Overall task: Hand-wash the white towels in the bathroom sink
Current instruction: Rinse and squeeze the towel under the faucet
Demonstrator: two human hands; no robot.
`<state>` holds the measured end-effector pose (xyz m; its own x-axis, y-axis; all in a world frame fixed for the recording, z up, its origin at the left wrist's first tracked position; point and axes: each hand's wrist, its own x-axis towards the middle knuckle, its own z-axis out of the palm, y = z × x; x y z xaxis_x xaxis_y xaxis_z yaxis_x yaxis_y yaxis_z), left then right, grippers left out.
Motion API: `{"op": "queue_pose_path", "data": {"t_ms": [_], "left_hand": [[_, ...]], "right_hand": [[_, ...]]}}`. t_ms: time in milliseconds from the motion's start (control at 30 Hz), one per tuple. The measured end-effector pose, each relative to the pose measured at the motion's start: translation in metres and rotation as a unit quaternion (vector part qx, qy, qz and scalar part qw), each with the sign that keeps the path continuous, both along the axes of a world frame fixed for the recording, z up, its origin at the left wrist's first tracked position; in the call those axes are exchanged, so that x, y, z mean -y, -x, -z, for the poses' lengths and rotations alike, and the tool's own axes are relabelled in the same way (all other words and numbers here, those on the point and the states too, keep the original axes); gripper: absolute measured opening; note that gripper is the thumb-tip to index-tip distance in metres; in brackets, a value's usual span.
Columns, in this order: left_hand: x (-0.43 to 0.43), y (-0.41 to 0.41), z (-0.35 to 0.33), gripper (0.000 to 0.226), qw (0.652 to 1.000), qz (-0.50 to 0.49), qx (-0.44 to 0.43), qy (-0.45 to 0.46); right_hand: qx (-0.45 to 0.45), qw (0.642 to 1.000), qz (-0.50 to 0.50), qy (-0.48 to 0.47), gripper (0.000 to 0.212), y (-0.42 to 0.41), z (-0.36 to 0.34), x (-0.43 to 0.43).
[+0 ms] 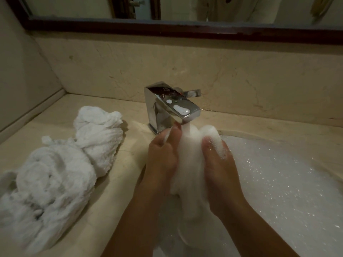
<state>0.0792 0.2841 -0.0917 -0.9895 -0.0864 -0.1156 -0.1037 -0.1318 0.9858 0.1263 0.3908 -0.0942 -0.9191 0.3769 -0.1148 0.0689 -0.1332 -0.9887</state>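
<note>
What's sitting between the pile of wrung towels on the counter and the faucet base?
Nothing: in the head view that stretch of counter is bare between the wrung towels and the faucet. It looks wet near the faucet base.

Two bare hands: left hand (pixel 163 154) and right hand (pixel 220 171), both closed on one soapy white towel (pixel 191 158) at centre. One heap of wrung white towels (pixel 61 164) lies at left on the counter (pixel 128 145); number of pieces within it cannot be determined. One chrome faucet (pixel 167 106), far centre. One sink (pixel 278 191), foam-filled, at right. One framed mirror (pixel 167 28), far.
</note>
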Motion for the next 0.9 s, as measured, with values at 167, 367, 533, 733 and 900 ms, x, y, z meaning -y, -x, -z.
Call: {"op": "queue_pose_path", "data": {"t_ms": [167,367,533,733,900], "left_hand": [[0.002,-0.003,-0.010,0.040,1.000,0.020,-0.007,0.016],[0.015,0.001,-0.008,0.044,0.999,-0.013,-0.008,-0.044],[0.009,-0.003,-0.010,0.031,0.994,-0.005,-0.090,0.065],[-0.001,-0.007,-0.003,0.042,0.979,-0.008,-0.125,0.161],[0.005,-0.009,-0.001,0.081,0.996,0.072,0.015,0.049]], "right_hand": [[-0.006,1.000,0.020,0.013,0.025,0.000,0.002,0.000],[0.007,0.994,0.015,0.111,0.032,-0.001,0.004,-0.001],[-0.013,0.988,-0.106,0.112,0.043,-0.006,0.000,0.003],[-0.089,0.994,-0.026,0.050,0.016,-0.009,0.004,0.000],[-0.099,0.981,0.017,0.168,0.033,-0.009,0.004,-0.008]]}}
